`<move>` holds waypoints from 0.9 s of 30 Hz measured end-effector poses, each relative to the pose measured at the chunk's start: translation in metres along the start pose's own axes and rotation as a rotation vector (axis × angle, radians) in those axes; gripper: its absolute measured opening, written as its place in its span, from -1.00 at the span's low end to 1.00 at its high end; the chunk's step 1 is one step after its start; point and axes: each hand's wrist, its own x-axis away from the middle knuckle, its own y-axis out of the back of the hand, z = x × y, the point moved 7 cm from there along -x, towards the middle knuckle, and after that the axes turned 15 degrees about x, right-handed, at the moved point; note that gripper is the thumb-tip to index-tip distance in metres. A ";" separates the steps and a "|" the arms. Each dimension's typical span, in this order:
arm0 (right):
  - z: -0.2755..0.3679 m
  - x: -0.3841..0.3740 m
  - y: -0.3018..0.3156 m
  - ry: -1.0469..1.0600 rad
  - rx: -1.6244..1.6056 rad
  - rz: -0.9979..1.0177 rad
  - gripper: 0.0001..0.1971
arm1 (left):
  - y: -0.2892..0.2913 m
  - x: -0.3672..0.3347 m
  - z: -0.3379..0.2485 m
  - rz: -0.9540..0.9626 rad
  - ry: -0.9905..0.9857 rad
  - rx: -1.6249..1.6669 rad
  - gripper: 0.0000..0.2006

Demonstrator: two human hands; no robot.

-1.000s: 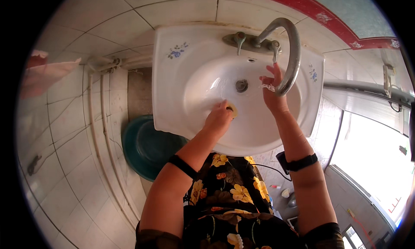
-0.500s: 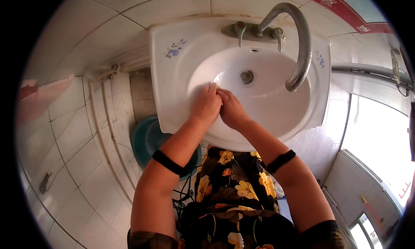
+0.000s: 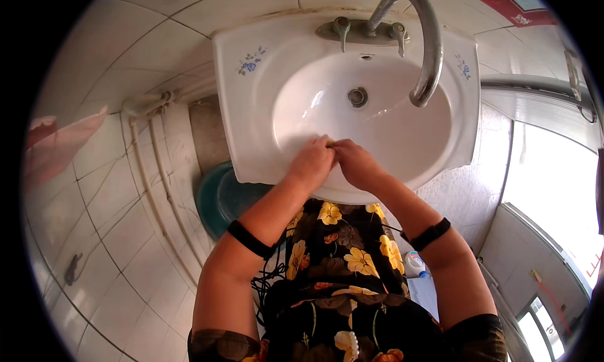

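A person's left hand and right hand meet over a white sink, just inside the middle of its front edge, both with fingers closed on a small yellowish thing, mostly hidden. The two-handed pinch probably keeps it steady, and the sink would catch any drips. A curved metal tap rises from the back edge; the glazed surface shines. Past the front left corner is a green tub, with pipes along the tiled wall
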 end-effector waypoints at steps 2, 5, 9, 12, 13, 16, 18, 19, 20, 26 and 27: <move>-0.006 0.032 0.007 -0.125 -0.067 0.182 -0.74 | -0.018 0.013 -0.026 -0.068 -0.075 0.035 -0.83; 0.001 0.057 0.016 -0.134 -0.003 0.169 -0.73 | -0.020 0.026 -0.038 -0.069 -0.122 0.108 -0.83; 0.040 0.020 0.016 -0.055 -0.019 -0.039 -0.73 | 0.035 0.029 -0.015 0.085 0.057 0.057 -0.78; 0.050 -0.002 0.005 -0.006 -0.022 0.008 -0.74 | 0.048 0.034 -0.014 0.035 0.037 -0.002 -0.77; 0.047 0.003 0.007 -0.009 -0.011 -0.005 -0.75 | 0.048 0.036 -0.017 -0.007 0.003 -0.026 -0.76; 0.014 0.039 0.005 -0.021 -0.001 0.101 -0.76 | -0.009 0.032 -0.020 0.053 -0.002 0.080 -0.76; -0.001 0.066 0.012 -0.058 -0.017 0.091 -0.76 | -0.042 0.024 -0.030 -0.068 -0.050 0.151 -0.75; -0.006 0.076 0.019 -0.096 -0.015 0.059 -0.77 | -0.036 0.026 -0.053 -0.022 -0.109 0.099 -0.74; -0.008 0.082 0.023 -0.131 -0.014 0.027 -0.77 | -0.042 0.027 -0.046 -0.021 -0.105 0.103 -0.74; 0.037 0.005 -0.003 0.020 -0.017 -0.143 -0.82 | 0.038 0.025 0.001 0.096 0.106 0.102 -0.76; 0.038 -0.009 -0.002 0.022 -0.023 -0.144 -0.82 | 0.051 0.025 0.005 0.017 0.019 -0.026 -0.78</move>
